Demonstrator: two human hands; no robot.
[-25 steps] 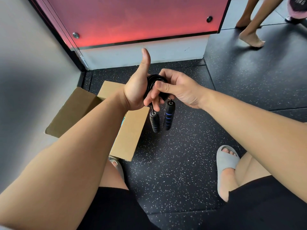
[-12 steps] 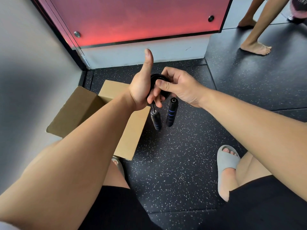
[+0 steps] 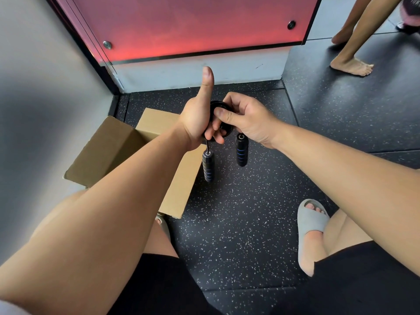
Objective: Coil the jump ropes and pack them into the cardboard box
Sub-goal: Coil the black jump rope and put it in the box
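A black jump rope coil (image 3: pixel 223 130) is wound round the fingers of my left hand (image 3: pixel 196 119), whose thumb sticks straight up. My right hand (image 3: pixel 246 118) pinches the coil from the right side. Two black handles with blue rings hang below the hands: one handle (image 3: pixel 208 165) under my left hand, the other handle (image 3: pixel 241 152) under my right. The open cardboard box (image 3: pixel 118 151) sits on the floor below and left of the hands, its inside hidden by my left forearm.
A grey wall runs along the left, a red panel and white ledge stand at the back. Black speckled floor (image 3: pixel 238 223) spreads to the right. My feet in grey slippers (image 3: pixel 310 221) are near. Another person's bare feet (image 3: pixel 351 65) stand at the back right.
The two hanging handles have drifted apart, the right one swinging rightward. My right fingers have shifted on the coil. The other person's feet have moved.
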